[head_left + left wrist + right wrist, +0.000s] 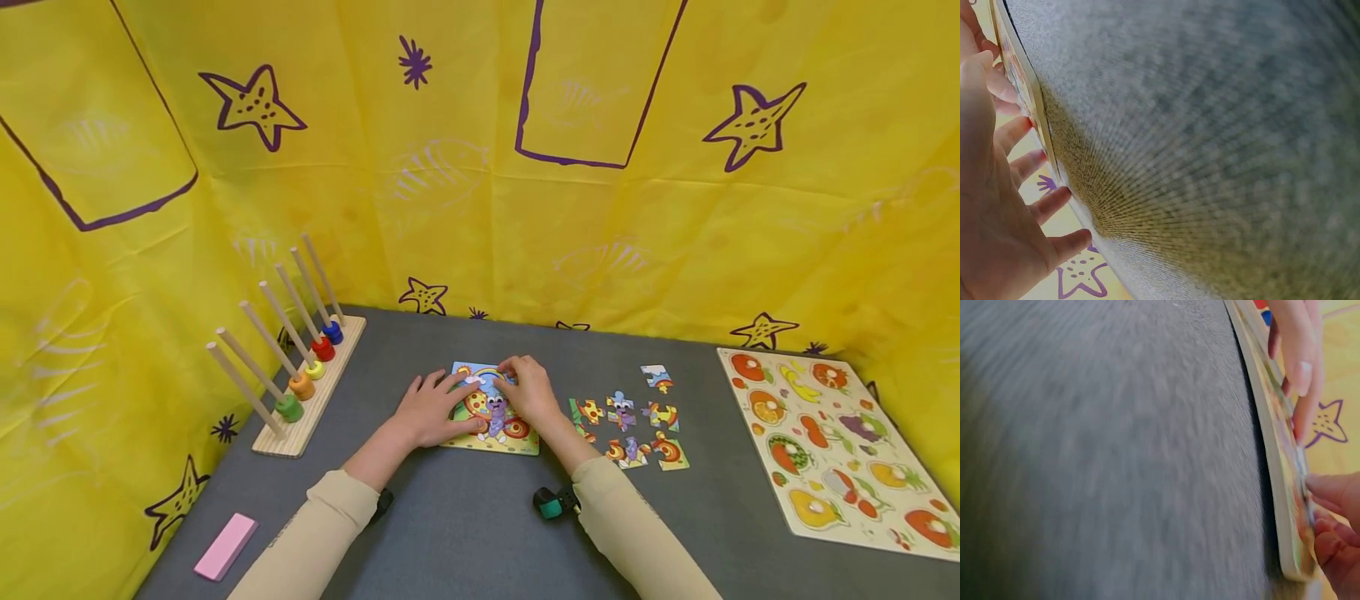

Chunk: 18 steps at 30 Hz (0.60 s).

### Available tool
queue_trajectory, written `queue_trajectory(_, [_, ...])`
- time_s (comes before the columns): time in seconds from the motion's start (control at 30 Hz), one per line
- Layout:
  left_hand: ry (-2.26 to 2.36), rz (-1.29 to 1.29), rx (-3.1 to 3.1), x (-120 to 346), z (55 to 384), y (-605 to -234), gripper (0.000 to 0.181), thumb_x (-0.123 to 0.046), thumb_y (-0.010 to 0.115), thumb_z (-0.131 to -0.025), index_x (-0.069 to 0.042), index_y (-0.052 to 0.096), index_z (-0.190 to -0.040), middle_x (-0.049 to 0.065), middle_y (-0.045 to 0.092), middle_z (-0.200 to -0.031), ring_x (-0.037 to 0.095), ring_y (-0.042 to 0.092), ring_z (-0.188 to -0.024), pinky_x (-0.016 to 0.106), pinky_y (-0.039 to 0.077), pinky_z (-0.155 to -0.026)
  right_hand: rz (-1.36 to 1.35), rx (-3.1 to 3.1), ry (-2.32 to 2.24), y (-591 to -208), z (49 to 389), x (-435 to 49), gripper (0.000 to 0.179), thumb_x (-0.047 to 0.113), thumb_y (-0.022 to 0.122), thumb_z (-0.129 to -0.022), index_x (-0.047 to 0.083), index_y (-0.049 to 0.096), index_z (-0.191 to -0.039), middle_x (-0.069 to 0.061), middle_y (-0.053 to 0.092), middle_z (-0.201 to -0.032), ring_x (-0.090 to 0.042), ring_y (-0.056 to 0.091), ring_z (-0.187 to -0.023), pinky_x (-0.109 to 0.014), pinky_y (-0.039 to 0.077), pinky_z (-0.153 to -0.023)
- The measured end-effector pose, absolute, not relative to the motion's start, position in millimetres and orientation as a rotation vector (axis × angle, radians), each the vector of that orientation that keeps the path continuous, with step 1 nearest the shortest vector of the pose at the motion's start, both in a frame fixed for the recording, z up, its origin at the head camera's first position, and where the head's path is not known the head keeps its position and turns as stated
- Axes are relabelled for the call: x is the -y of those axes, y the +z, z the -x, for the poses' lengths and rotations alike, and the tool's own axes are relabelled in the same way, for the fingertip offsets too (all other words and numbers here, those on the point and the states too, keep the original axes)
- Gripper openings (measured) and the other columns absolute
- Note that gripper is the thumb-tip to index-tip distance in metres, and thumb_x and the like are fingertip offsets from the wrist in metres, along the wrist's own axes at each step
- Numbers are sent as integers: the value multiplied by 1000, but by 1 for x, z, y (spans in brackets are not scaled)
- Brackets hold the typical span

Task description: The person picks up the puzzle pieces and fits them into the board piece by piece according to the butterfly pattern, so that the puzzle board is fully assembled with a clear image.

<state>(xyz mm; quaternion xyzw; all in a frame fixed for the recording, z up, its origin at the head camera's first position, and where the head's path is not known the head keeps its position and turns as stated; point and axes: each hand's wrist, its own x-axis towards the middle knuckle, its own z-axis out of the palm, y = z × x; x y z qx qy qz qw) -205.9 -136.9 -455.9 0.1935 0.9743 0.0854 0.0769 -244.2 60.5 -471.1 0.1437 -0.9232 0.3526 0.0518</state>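
A small picture puzzle board (487, 442) with a rainbow and a purple cartoon figure lies flat on the dark grey table. My left hand (431, 412) spreads its fingers over the board's left side, thumb along the lower part and fingertips at the picture. At the upper right of the board, my right hand (531, 392) bends its fingers down and pinches a puzzle piece at the picture's surface; the fingers hide most of that piece. In the right wrist view, the right thumb and fingers (1335, 515) meet close over the board's face (1280, 487). Loose puzzle pieces (664, 451) lie to the right.
At the left stands a wooden peg stacker (330, 367) with coloured rings. A pink block (227, 546) lies at the front left. On the far right is a fruit puzzle board (795, 450). A yellow patterned cloth (480, 233) hangs behind the table.
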Motion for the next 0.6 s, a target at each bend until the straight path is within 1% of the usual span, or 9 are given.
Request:
queue_trajectory(0.07, [238, -611, -2940, 136, 206, -457, 70, -68, 49, -90, -30, 43, -149, 0, 33, -155, 33, 28, -142, 61, 21, -110, -498, 2825, 1009, -470, 242, -66, 19, 18, 74, -89, 7, 73, -105, -8, 62, -98, -25, 59, -91, -40, 50, -79])
queue_trajectory(0.17, [229, -657, -2963, 136, 207, -457, 68, -65, 50, -91, -27, 46, -147, 2, 36, -154, 32, 27, -142, 59, 21, -111, -615, 2831, 879, -469, 240, -75, 24, 20, 73, -89, 10, 75, -111, -9, 64, -106, -24, 56, -94, -38, 50, -74])
queue_trajectory(0.3, [252, -720, -2964, 137, 208, -457, 66, -61, 51, -93, -23, 47, -147, 6, 37, -153, 32, 25, -143, 57, 20, -112, -782, 2807, 743, -470, 237, -87, 31, 23, 71, -91, 12, 72, -119, -10, 63, -115, -23, 47, -91, -34, 43, -68])
queue_trajectory(0.37, [290, -767, -2949, 136, 208, -456, 66, -58, 52, -94, -18, 48, -146, 7, 36, -153, 32, 25, -143, 55, 20, -113, -847, 2794, 701, -470, 237, -92, 33, 24, 70, -91, 12, 71, -122, -11, 61, -116, -24, 45, -90, -34, 40, -68])
queue_trajectory(0.43, [345, -829, -2916, 135, 209, -456, 67, -54, 53, -95, -10, 47, -145, 10, 37, -153, 33, 26, -143, 52, 20, -114, -881, 2782, 672, -471, 236, -94, 33, 25, 70, -92, 12, 70, -122, -11, 60, -116, -24, 44, -89, -35, 39, -69])
queue_trajectory(0.53, [446, -880, -2857, 131, 210, -456, 67, -47, 56, -96, 0, 45, -144, 14, 38, -151, 32, 30, -142, 47, 24, -114, -874, 2782, 682, -471, 237, -94, 33, 24, 70, -91, 13, 71, -122, -11, 60, -114, -25, 44, -90, -36, 38, -69])
queue_trajectory(0.6, [498, -872, -2820, 129, 211, -456, 68, -44, 56, -97, 3, 43, -144, 17, 38, -151, 32, 31, -141, 44, 27, -113, -856, 2785, 716, -471, 237, -94, 32, 23, 71, -91, 12, 71, -121, -11, 60, -113, -26, 43, -90, -36, 37, -70])
